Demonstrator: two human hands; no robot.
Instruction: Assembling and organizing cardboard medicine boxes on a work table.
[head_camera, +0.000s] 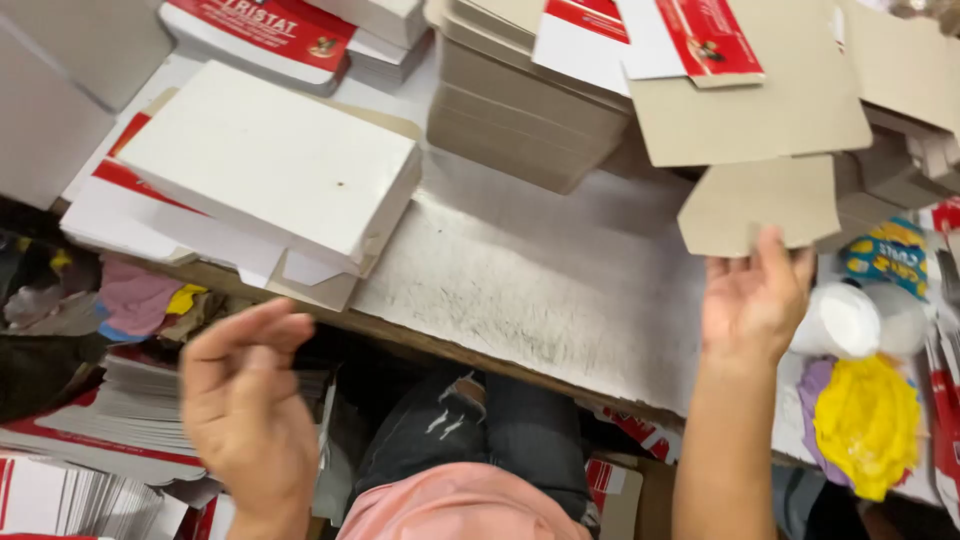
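right hand (752, 300): open, fingertips touch the flap of a flat brown cardboard box blank (762, 205) at the table's right | left hand (248, 405): open, holds nothing, low by the table edge (420, 340) | white folded box (268, 165) above it | white cup (838, 322) beside right hand

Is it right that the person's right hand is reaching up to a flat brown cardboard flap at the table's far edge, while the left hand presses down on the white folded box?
Not quite. The head view shows the right hand at the cardboard flap, but the left hand is not on the white folded box. It hangs in the air, below the table edge, touching nothing.
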